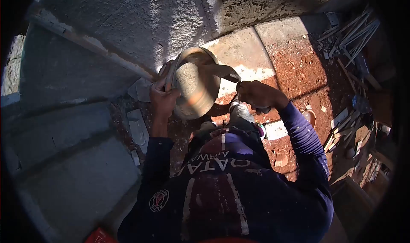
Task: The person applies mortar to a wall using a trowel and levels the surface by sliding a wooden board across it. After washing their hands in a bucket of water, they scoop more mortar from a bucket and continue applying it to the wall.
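Far over on the left, grey concrete blocks [77, 162] lie in shadow, and just right of them comes the left hand [163, 98], its fingers curled in tight at the near side of the bucket [207, 97], gripping it by the rim. And what a spot for that bucket: right in the middle of the action, above the feet, its mouth tipped up towards us! Inside sits a pale, thick mass, mortar [187, 78] by the look of it, banked to the left, with a blurred orange patch on the lower wall. Across the right part of the mouth goes the trowel [226, 73], dark blade over the bucket, its tip hard to make out. On its handle, the right hand [258, 94] has its fingers wrapped closed, most of the grip hidden beneath them. This reads as the working or scooping stage, though whether the blade is loaded, I can't tell; the next move calls for a steady rim on the left and a level blade on the right. Further right, on red soil, there's a terracotta-coloured bowl [309, 117], contents too small to judge, and beyond it, loose wooden strips [345, 129].
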### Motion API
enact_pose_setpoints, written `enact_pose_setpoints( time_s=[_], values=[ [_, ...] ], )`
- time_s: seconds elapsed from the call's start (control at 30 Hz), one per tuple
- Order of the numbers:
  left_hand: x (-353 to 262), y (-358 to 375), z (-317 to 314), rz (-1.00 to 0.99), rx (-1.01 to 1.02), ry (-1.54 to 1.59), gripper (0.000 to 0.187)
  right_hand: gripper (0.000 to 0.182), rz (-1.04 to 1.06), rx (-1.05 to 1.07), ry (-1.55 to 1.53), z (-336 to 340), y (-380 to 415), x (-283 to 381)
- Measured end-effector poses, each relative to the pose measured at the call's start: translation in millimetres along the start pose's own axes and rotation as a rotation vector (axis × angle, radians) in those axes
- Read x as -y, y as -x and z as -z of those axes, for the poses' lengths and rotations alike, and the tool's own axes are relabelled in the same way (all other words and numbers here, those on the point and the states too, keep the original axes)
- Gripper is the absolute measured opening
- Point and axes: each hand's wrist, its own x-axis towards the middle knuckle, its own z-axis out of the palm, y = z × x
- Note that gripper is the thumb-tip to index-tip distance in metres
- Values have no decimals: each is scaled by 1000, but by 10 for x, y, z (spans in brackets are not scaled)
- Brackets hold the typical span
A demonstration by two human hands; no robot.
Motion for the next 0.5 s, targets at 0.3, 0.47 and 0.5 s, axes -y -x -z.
enact_pose_setpoints(
  time_s=[0.3, 0.47, 0.5],
  values=[
    [-489, -158, 182, -210, 343, -118, 59, 12, 114, 453, -1475, -1382, -121, 32],
    [5, -153, 595, 83, 215, 299, 49, 23, 253, 307, -1657, -1711, -319, -11],
    [202, -148, 657, 92, 115, 261, 43, 25, 281, 331, -1659, -1727, -383, 30]
  ],
)
